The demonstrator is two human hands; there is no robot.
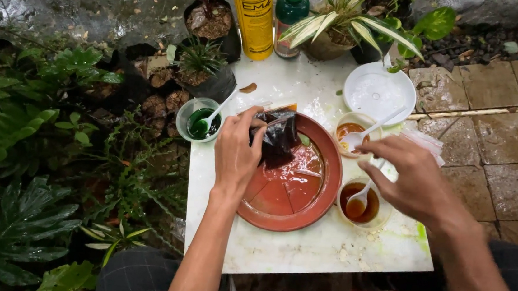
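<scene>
While the left hand (236,153) pinches a dark plastic bag (278,138) in its fingers over the red-brown dish (290,214), the bag hangs just right of them. The right hand (415,181), fingers loosely spread and empty, hovers above the amber cup (360,204) on the white surface (299,252), farther from the bag.

Two hands (236,153), three cups (199,120), three white spoons (359,200), two bottles (253,15), one red saucer (303,212)

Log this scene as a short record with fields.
Left hand: holds a dark bag over the red saucer
Right hand: open above the brown-liquid cup
Saucer contents: reddish liquid
Other cups: green liquid cup, orange liquid cup, each with a spoon
Back of table: yellow bottle, green bottle, white lid
</scene>
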